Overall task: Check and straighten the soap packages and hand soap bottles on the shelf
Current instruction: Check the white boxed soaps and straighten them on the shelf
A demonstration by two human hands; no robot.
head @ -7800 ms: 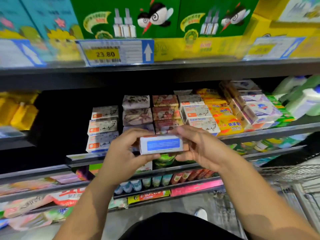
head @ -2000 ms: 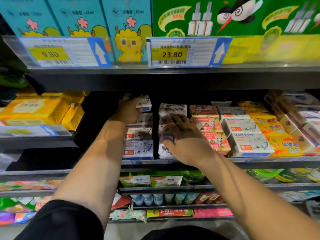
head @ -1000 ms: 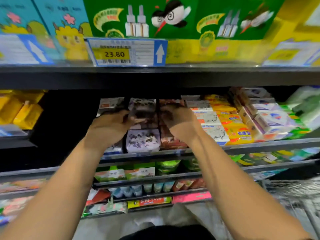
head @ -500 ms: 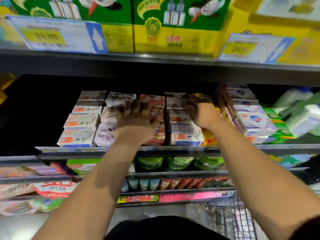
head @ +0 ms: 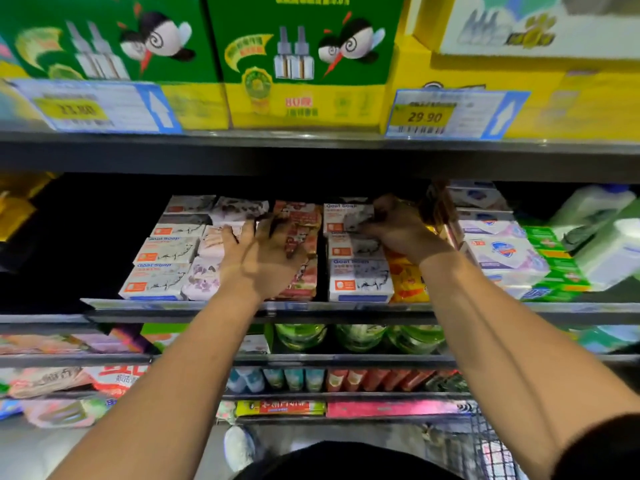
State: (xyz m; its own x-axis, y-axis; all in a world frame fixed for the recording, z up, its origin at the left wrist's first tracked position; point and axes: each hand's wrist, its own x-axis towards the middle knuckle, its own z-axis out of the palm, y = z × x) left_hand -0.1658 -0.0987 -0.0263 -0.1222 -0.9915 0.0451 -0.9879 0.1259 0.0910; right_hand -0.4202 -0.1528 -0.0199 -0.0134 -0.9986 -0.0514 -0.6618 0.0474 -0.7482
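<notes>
Stacked soap packages fill the middle shelf (head: 173,306). My left hand (head: 263,258) lies flat with spread fingers across the purple-flowered packs (head: 204,277) and the red-flowered packs (head: 303,233). My right hand (head: 398,230) curls its fingers round the top box of the right Goat Soap stack (head: 360,282). A second Goat Soap stack (head: 159,268) stands at the left. Yellow soap packs (head: 405,278) sit partly hidden under my right wrist. White and green hand soap bottles (head: 606,237) lean at the far right, blurred.
White shield-logo soap packs (head: 502,251) and green packs (head: 554,268) lie right of my right arm. Green and yellow boxes (head: 298,64) stand on the shelf above, close overhead. Lower shelves hold green bottles (head: 360,336). A wire cart (head: 485,452) is at the bottom right.
My right hand has shifted left from the yellow packs onto the top Goat Soap box. My left hand stays on the flowered packs, with fingers now spread wider. The view has moved slightly.
</notes>
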